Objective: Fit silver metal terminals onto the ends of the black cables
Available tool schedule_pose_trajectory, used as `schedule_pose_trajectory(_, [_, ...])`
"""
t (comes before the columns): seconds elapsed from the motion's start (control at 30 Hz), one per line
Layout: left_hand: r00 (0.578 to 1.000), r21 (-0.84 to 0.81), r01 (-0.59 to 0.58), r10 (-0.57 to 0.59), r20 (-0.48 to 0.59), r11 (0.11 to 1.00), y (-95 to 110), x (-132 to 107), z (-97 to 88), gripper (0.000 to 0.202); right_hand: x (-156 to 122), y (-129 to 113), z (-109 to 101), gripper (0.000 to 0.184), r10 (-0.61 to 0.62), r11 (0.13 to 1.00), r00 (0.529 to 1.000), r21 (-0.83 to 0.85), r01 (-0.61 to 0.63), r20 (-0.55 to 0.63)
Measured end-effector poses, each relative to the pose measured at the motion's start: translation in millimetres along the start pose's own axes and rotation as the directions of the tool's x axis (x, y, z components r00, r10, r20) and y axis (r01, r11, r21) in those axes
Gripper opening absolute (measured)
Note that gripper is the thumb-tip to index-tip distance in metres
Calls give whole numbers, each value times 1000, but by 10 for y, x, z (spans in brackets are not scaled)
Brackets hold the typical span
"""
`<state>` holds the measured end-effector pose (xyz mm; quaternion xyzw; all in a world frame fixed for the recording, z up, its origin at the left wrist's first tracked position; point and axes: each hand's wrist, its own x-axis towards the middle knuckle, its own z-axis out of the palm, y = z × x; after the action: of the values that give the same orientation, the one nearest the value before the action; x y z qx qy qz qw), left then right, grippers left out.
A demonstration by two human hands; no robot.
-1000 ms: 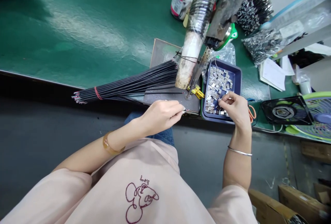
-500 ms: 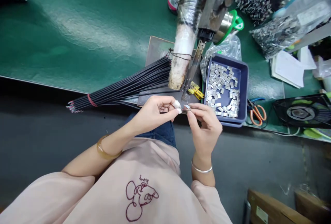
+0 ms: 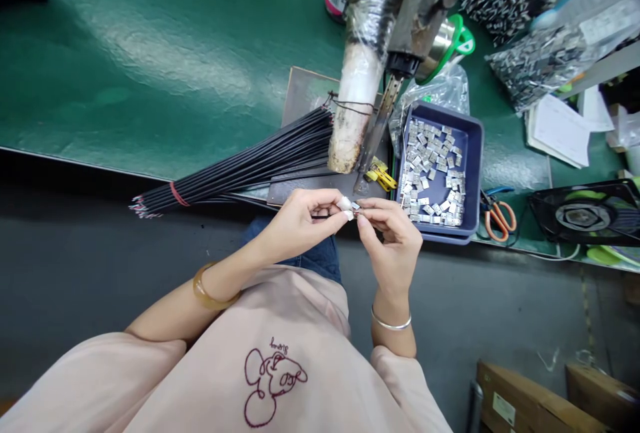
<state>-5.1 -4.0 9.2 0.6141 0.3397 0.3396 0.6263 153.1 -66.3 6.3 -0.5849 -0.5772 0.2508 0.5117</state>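
My left hand (image 3: 313, 216) is closed in a pinch, with white wrapping on a fingertip. It grips a thin wire end, mostly hidden by the fingers. Against it my right hand (image 3: 393, 229) pinches a small silvery metal connector (image 3: 355, 206) between thumb and forefinger. The fingertips of both hands nearly meet in front of the bench edge. Behind my left hand lies a bundle of black cables (image 3: 250, 153), tied with a red band (image 3: 179, 194). Right of my right hand is a blue tray (image 3: 471, 173) holding many small metal connectors (image 3: 433, 153).
Above the hands hang a soldering iron (image 3: 383, 123) and a white-tipped duct (image 3: 350, 119). A yellow clip (image 3: 383, 176) lies beside the tray. Further right are orange-handled pliers (image 3: 500, 219), a black fan (image 3: 583, 213), papers (image 3: 557, 129) and a bag of metal parts (image 3: 543, 59).
My right hand has shifted slightly left, bringing the connector closer to my left fingertips. My left hand stays pinched in nearly the same place.
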Motion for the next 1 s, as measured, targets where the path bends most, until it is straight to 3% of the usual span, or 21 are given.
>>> schedule_pose_trajectory(0.23, [998, 19, -26, 25, 51, 999, -1, -24, -41, 17, 11, -6, -32, 6, -2, 1000, 1000, -2, 2, 25])
schedule_pose_trajectory(0.47, [956, 299, -290, 287, 55, 909, -74, -43, -34, 13, 11, -89, -56, 10, -139, 963, 989, -224, 148, 56])
schedule_pose_trajectory(0.53, [953, 323, -300, 300, 52, 897, -68, -48, -31, 12, -20, -84, -11, 10, -186, 948, 983, -259, 183, 13])
schedule_pose_trajectory(0.67, [996, 73, -93, 92, 20, 993, -15, -41, -56, 17, -86, -16, 71, 11, -301, 906, 950, -335, 259, -79])
schedule_pose_trajectory(0.77, [997, -141, 69, -63, 44, 988, 12, -11, -84, 14, -92, 12, 61, 16, -350, 878, 926, -395, 270, -145])
schedule_pose_trajectory(0.87, [990, -211, 139, -135, 37, 968, 4, 24, -79, 12, -75, -3, 27, 22, -419, 848, 890, -426, 315, -178])
schedule_pose_trajectory(1.0, [991, -222, 130, -135, -8, 966, -23, 61, -21, 10, -65, -14, 42, 20, -525, 758, 847, -498, 421, -85])
